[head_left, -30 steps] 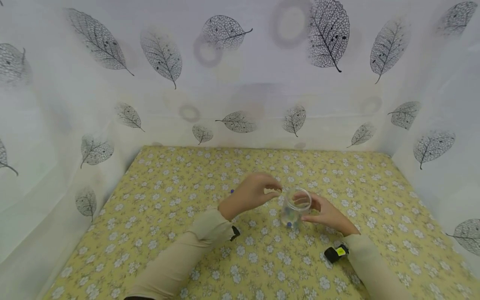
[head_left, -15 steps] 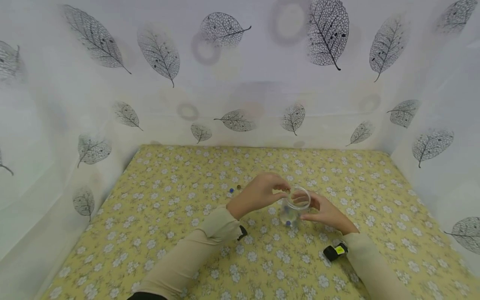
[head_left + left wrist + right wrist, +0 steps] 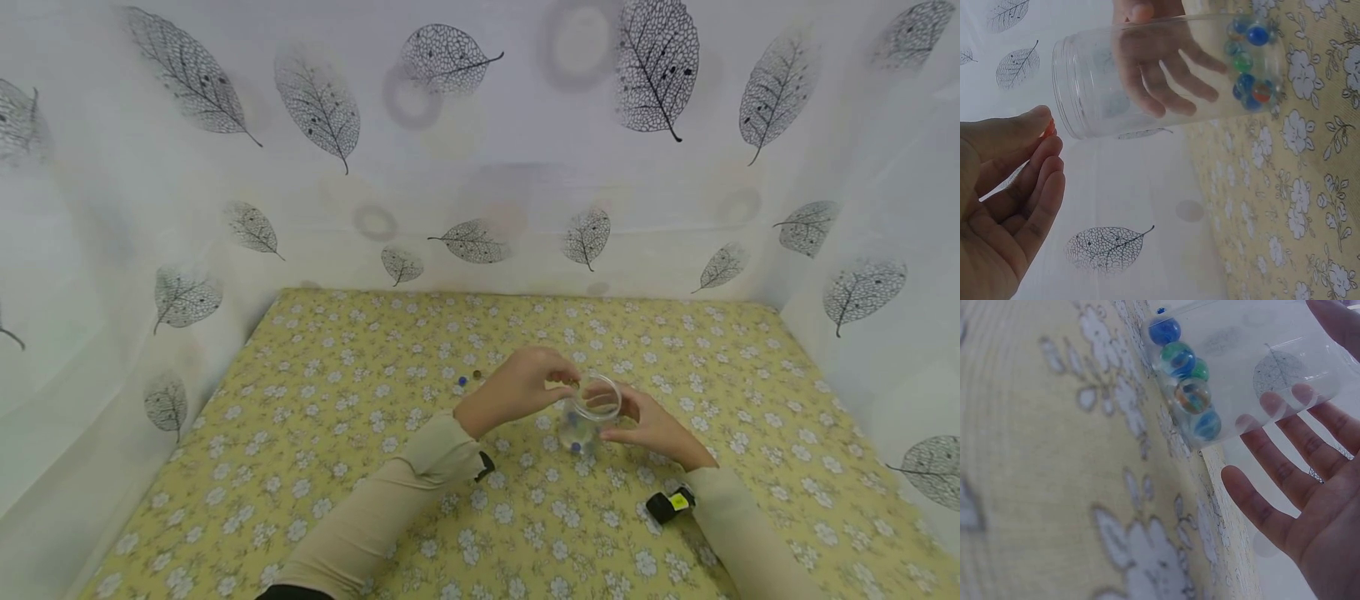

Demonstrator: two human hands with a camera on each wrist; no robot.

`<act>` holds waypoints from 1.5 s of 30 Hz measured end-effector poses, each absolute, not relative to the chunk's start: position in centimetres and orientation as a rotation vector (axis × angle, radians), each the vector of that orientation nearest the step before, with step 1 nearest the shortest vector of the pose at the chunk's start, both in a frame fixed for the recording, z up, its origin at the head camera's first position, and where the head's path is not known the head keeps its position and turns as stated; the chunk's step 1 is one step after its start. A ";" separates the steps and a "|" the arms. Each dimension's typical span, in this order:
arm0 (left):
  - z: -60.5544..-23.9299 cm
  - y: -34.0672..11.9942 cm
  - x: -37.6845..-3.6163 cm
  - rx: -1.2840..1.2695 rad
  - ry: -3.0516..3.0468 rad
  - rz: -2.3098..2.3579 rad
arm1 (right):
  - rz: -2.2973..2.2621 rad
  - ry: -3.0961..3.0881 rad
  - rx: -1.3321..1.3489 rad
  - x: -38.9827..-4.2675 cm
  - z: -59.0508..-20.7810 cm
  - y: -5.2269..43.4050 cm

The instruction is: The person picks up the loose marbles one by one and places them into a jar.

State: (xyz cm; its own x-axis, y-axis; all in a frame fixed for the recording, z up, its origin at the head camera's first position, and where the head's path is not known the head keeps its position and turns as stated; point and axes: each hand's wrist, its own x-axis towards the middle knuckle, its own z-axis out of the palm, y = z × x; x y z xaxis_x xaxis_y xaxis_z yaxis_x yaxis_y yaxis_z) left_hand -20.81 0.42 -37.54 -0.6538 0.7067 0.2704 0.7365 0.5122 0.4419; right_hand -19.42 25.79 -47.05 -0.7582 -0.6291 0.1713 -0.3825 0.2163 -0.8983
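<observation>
A clear, lidless plastic jar (image 3: 581, 429) stands upright on the flowered cloth, its rim facing up. Several glass marbles lie at its bottom, including a green marble (image 3: 1243, 61) and a blue marble (image 3: 1257, 35). My left hand (image 3: 521, 387) pinches an orange-red marble (image 3: 1049, 129) between thumb and fingertips, right at the jar's rim. The marble is mostly covered by the fingers. On the jar's other side my right hand (image 3: 658, 429) grips the wall, thumb on the near side and fingers spread along the far side.
Left of the jar, a blue marble (image 3: 462, 381) and a dark brownish marble (image 3: 477, 375) lie on the yellow flowered tablecloth (image 3: 360, 375). White leaf-printed curtains (image 3: 480, 183) close off the back and both sides. Each wrist wears a black strap.
Over the second, my left hand has moved right, from beside the jar to its rim, uncovering the brownish marble behind it. My right hand and the jar have stayed put.
</observation>
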 end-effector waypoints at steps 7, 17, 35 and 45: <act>-37.6 0.4 -20.8 -1.268 -2.696 -0.793 | -1.560 2.268 -0.955 -19.3 -47.0 25.8; -37.5 0.1 -20.7 -1.272 -2.699 -0.844 | -1.548 2.281 -0.930 -19.1 -46.6 25.6; -37.4 -4.5 -21.1 -1.117 -2.748 -0.910 | -1.529 2.312 -0.953 -19.1 -46.3 25.3; -38.5 -9.2 -22.3 -0.990 -2.773 -0.930 | -1.535 2.300 -0.935 -19.2 -46.5 25.4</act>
State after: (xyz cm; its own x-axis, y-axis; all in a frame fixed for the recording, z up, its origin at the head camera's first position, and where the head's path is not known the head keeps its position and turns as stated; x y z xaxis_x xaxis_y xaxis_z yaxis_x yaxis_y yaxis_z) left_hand -22.29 -9.20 -38.46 -0.7932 0.5593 0.2408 0.5914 0.6133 0.5236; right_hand -19.19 25.44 -46.47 -0.7725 -0.6147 0.1592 -0.3827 0.2506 -0.8892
